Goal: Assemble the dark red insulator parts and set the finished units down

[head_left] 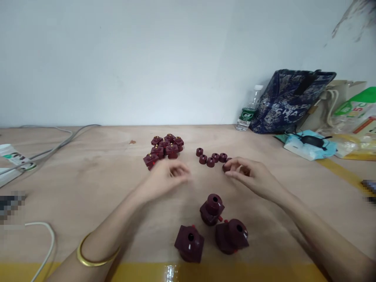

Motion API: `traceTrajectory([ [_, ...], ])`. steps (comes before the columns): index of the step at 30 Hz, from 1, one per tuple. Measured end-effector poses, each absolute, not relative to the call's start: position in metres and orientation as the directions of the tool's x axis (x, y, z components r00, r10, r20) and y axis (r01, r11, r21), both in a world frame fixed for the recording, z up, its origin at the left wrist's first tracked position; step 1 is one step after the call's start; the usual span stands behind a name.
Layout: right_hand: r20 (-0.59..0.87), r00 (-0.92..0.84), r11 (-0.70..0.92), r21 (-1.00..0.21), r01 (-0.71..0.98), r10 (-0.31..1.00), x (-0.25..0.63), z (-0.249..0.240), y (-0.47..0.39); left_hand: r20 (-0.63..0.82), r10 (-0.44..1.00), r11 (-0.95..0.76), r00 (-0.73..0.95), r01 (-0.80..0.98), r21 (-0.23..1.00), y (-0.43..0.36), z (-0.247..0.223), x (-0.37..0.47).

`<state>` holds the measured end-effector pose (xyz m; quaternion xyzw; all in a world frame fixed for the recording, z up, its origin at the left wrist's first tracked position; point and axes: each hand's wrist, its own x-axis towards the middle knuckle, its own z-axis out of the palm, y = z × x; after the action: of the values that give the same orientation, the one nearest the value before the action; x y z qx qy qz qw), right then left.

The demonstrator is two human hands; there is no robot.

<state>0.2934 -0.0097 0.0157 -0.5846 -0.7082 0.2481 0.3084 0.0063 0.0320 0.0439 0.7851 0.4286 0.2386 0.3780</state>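
My left hand [169, 174] hovers near a cluster of maroon square-topped pieces [172, 149] with small brass-coloured parts. Its fingers are curved, with a gap to the thumb, and nothing shows between them; the fingertips are slightly blurred. On the right, my right hand [249, 174] pinches a small round maroon cap [225, 167], partly hidden by the fingers. Several similar caps [210, 161] lie just left of it. Closer to me stand three larger maroon pieces: one with a round top [215, 201], a second round-topped one [235, 235], and one square-topped with a hole [190, 246].
A water bottle [248, 111] and a dark patterned bag [290, 103] stand against the wall at the back right. Beside them lies a blue tissue pack [311, 147]. Grey cables [61, 145] and a white bottle [16, 156] are at left. Yellow tape [147, 272] lines the front edge.
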Motion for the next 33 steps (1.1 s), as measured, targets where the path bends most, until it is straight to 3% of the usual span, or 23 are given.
traceTrajectory([
  [1, 0.273, -0.073, 0.229, -0.599, 0.767, 0.959, 0.294, 0.008, -0.004, 0.217, 0.913, -0.392, 0.346, 0.595, 0.702, 0.037, 0.046, -0.002],
  [3, 0.333, -0.092, 0.239, -0.434, 0.868, 0.938, 0.295, -0.005, 0.005, 0.48, 0.876, -0.333, 0.042, 0.773, 0.54, 0.049, 0.043, -0.02],
  [5, 0.271, -0.131, 0.229, -0.373, 0.899, 0.954, 0.294, -0.011, 0.008, 0.492, 0.868, -0.226, -0.062, 0.834, 0.504, 0.061, 0.033, -0.037],
  [7, 0.223, -0.147, 0.231, -0.415, 0.88, 0.964, 0.288, -0.011, 0.005, 0.35, 0.936, -0.191, -0.035, 0.785, 0.589, 0.068, 0.021, -0.047],
  [9, 0.221, -0.136, 0.24, -0.557, 0.795, 0.966, 0.274, -0.008, -0.001, 0.229, 0.971, -0.216, 0.072, 0.681, 0.699, 0.069, 0.012, -0.047],
  [12, 0.169, -0.148, 0.221, -0.839, 0.496, 0.974, 0.248, -0.003, -0.014, 0.144, 0.952, -0.272, 0.27, 0.533, 0.801, 0.061, 0.008, -0.035],
  [15, -0.01, -0.345, 0.065, -0.976, 0.208, 0.939, 0.227, -0.001, -0.025, 0.114, 0.912, -0.273, 0.393, 0.376, 0.886, 0.051, 0.007, -0.017],
  [18, -0.107, -0.452, -0.056, -0.991, 0.123, 0.886, 0.221, 0.0, -0.031, 0.149, 0.906, -0.265, 0.396, 0.257, 0.929, 0.044, 0.0, -0.001],
  [22, 0.129, -0.282, 0.186, -0.965, 0.185, 0.951, 0.227, 0.007, -0.023, 0.213, 0.916, -0.327, 0.341, 0.321, 0.889, 0.037, -0.008, 0.015],
  [25, 0.292, -0.136, 0.32, -0.903, 0.287, 0.947, 0.231, 0.013, -0.01, 0.334, 0.872, -0.47, 0.358, 0.418, 0.778, 0.031, -0.004, 0.022],
  [33, 0.427, -0.17, 0.459, -0.834, 0.305, 0.888, 0.219, 0.001, -0.012, 0.446, 0.75, -0.661, 0.489, 0.524, 0.538, 0.018, 0.003, 0.027],
])
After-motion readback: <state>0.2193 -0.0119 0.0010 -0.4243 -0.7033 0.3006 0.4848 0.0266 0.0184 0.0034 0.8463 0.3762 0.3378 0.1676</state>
